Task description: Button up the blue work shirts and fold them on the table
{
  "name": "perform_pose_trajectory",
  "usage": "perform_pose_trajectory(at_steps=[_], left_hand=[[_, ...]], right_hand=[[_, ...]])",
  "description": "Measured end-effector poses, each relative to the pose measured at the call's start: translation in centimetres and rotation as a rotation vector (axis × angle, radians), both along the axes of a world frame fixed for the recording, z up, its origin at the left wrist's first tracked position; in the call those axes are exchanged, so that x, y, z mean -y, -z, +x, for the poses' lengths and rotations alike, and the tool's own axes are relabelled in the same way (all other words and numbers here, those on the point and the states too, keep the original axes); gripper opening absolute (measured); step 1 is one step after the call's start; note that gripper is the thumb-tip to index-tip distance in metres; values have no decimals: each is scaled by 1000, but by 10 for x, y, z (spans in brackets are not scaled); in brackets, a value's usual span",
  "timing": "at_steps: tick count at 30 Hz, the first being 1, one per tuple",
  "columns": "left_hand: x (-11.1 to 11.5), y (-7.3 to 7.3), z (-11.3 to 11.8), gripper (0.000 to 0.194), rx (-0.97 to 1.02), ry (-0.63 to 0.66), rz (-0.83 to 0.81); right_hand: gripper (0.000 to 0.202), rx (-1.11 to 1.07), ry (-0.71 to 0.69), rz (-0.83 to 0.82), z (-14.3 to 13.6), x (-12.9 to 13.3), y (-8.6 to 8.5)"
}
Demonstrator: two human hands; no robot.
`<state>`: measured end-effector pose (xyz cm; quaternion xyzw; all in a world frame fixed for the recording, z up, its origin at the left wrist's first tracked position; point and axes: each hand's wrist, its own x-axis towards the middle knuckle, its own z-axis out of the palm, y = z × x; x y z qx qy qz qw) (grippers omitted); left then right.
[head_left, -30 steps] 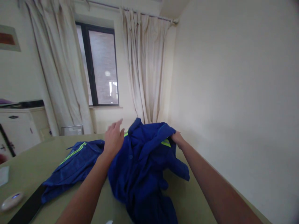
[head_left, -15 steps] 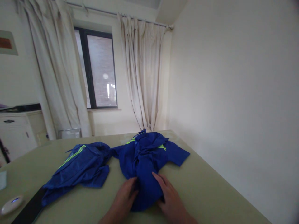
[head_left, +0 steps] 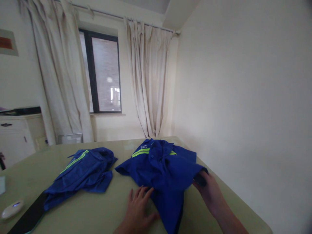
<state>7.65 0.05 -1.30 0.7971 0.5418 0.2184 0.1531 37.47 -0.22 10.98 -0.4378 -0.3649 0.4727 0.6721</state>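
Nearest, the left hand (head_left: 138,208) lies flat, fingers (head_left: 142,192) spread wide, against the near left edge of the blue shirt (head_left: 161,165) on the tabletop (head_left: 97,211), while the right hand (head_left: 209,190) pinches its right sleeve, and farther left lies a second blue garment (head_left: 83,172).

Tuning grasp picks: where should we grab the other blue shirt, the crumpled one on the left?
Probably pinch the striped shirt at its raised far edge by the yellow-green stripe, coming from above. The cloth bunches up off the table there; elsewhere it lies flatter.
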Motion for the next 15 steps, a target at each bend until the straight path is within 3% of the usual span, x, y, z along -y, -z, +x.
perform_pose_trajectory(at_steps=[4, 5, 9, 11, 13, 15], left_hand=[[-8, -12, 10, 39, -160, -74, 42], [-11, -17, 9, 34, -195, -78, 47], [-9, -26, -6, 32, -210, -17, 29], [-2, -21, -13, 26, -155, 21, 50], [5, -15, -19, 33, -136, 49, 63], [6, -12, -28, 24, -152, 54, 48]], right_hand=[[51, 133, -218, -86, -7, 40, 20], [54, 166, -252, -96, -6, 46, 26], [61, 276, -250, -72, 3, 57, 44], [64, 323, -178, -26, 7, 56, 48], [67, 410, -115, 8, 7, 53, 48], [68, 524, -86, 17, 6, 49, 48]])
